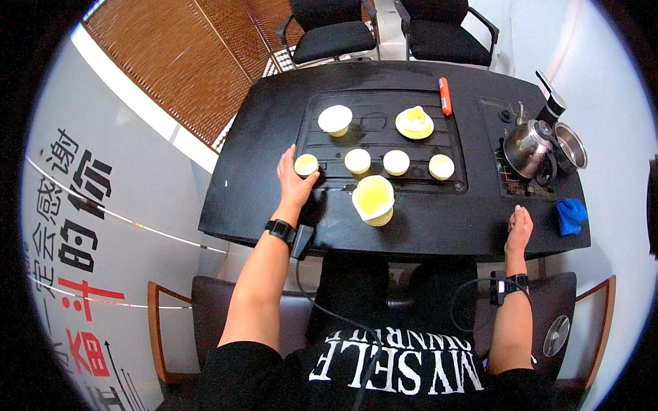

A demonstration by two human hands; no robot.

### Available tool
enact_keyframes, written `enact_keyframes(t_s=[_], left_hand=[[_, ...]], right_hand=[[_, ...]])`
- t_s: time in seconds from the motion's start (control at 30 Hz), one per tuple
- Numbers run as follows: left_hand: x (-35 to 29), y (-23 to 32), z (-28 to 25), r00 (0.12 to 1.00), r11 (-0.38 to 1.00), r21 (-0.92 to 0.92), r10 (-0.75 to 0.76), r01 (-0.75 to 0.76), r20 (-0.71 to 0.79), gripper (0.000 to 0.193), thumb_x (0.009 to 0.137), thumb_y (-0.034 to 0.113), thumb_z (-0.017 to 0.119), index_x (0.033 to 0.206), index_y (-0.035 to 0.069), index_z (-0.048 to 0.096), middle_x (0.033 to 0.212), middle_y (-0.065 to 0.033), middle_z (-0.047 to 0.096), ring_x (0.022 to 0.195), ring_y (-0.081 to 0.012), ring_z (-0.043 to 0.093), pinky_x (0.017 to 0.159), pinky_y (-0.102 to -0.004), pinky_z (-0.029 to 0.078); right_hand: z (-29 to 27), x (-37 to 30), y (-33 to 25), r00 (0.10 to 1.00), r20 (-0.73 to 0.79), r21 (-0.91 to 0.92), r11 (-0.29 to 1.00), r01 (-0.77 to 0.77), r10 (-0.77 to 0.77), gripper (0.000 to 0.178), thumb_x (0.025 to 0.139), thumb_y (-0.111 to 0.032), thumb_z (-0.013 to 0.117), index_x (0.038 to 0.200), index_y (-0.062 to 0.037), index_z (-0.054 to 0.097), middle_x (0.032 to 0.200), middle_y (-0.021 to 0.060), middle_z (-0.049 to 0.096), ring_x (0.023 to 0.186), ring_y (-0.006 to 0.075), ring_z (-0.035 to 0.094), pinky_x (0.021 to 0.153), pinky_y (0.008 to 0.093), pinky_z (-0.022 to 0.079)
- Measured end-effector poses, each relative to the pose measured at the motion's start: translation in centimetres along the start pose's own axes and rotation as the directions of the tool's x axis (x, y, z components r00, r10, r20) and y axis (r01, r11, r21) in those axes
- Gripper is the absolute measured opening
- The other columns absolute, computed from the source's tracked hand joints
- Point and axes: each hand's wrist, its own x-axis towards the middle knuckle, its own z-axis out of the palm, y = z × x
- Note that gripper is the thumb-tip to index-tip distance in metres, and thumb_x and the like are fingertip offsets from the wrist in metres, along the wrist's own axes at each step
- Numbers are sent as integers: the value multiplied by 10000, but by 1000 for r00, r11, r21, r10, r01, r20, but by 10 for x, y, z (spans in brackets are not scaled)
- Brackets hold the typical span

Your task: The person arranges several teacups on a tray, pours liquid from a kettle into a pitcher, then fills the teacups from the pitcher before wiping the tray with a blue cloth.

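Note:
My left hand is around a small pale teacup at the left edge of the tea tray, fingers along its far left side and thumb at its right. Three similar cups stand to the right in a row: one cup, a second cup and a third cup. Nearer me stands a larger spouted pitcher with yellowish liquid in it. My right hand rests on its side at the table's near edge, fingers loosely extended, with nothing visible in it.
On the black tray stand a white-topped vessel and a lidded bowl on a saucer. A red tube-shaped packet lies at its far right. Further right are a steel kettle, a metal pot and a blue cloth.

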Motion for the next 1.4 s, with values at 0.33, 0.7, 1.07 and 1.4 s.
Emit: enact_keyframes(t_s=[0.33, 0.7, 1.07, 1.4], left_hand=[[10, 46, 50, 932, 898, -439, 158, 1, 326, 850, 680, 79, 785, 1413, 94, 355, 1329, -166, 442, 1233, -282, 459, 991, -368, 426], [12, 46, 70, 901, 864, -487, 105, 126, 420, 883, 719, -63, 734, 1448, 86, 257, 1190, -98, 539, 1076, -202, 565, 938, -335, 474], [17, 79, 15, 918, 797, -595, 157, 101, 365, 883, 714, -50, 716, 1446, 59, 236, 1236, -108, 516, 1133, -199, 533, 982, -329, 437], [7, 149, -46, 915, 790, -612, 237, 14, 327, 896, 700, -45, 731, 1446, 45, 243, 1253, -110, 534, 1144, -189, 532, 1011, -326, 406]], right_hand=[[0, 1, 0, 1000, -13, -13, 1000, 13, -13, 355, 968, -247, 504, 661, -138, 361, 579, -72, 296, 501, 28, 262, 456, 227, 203], [0, -1, -2, 1000, -4, 48, 999, 7, -6, 345, 963, -213, 514, 668, -134, 353, 593, -72, 298, 522, 30, 264, 472, 231, 211], [-1, -2, -3, 999, 16, 26, 999, 38, -39, 349, 967, -208, 503, 660, -132, 353, 601, -67, 303, 535, 35, 262, 482, 233, 213], [2, -4, -8, 999, 10, 80, 996, 38, -39, 362, 965, -204, 513, 658, -126, 339, 618, -69, 289, 540, 34, 250, 484, 239, 208]])
